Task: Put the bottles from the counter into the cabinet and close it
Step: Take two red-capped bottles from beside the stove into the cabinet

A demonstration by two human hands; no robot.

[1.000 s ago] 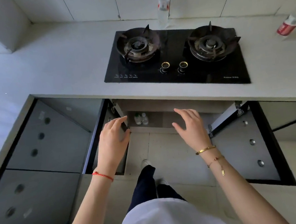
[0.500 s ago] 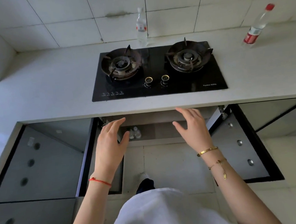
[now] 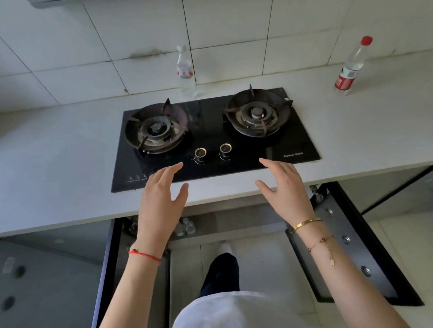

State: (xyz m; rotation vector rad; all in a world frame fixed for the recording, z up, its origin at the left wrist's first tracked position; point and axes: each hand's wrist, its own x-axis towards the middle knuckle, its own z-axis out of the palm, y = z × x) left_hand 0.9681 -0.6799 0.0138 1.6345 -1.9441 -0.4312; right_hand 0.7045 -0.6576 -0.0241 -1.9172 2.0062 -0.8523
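Counter (image 3: 49, 160) carrying black hob (image 3: 211, 137), largest item. Cabinet (image 3: 227, 224) beneath, both doors swung wide; two small bottles (image 3: 186, 227) already inside. On counter: clear bottle (image 3: 185, 72) upright behind hob at wall, red-capped bottle (image 3: 351, 68) well apart to right. Left hand (image 3: 160, 199) and right hand (image 3: 286, 188) raised over counter edge, fingers spread, holding nothing. Judged step: reaching for remaining bottles. Next: extend past hob, grip each body, lower into cabinet.

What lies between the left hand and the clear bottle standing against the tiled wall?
In the head view, the black gas hob lies between the left hand and the clear bottle: its left burner and the glass beside it.
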